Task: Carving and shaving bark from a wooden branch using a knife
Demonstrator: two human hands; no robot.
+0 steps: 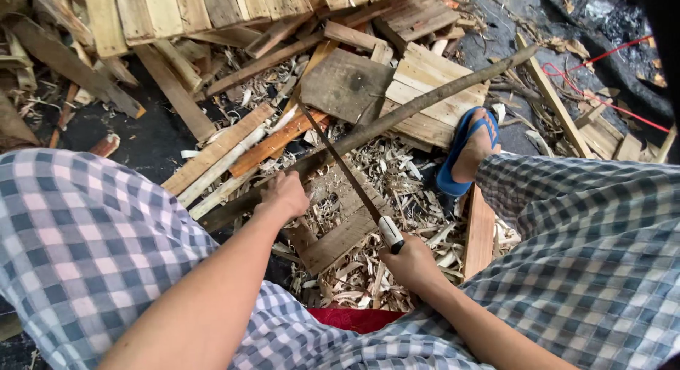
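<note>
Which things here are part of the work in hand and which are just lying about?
In hand:
left hand gripping the long stick
right hand holding the knife, its blade laid across the stick
shavings under the stick

Lying about:
planks
square board
pallet
red cord
blue sandal on the person's foot

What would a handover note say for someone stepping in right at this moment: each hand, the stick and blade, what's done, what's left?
Left hand: closed around the near end of the long stick, which slants up to the right over the scrap boards.
Right hand: gripping the white-ended handle of the long blade; the blade lies across the stick just beyond the left hand.
Right foot in a blue sandal rests beside the stick.
Done: many pale wood shavings lie on the ground under the hands.
Left: the far part of the stick looks dark and rough, seemingly unshaved.
</note>
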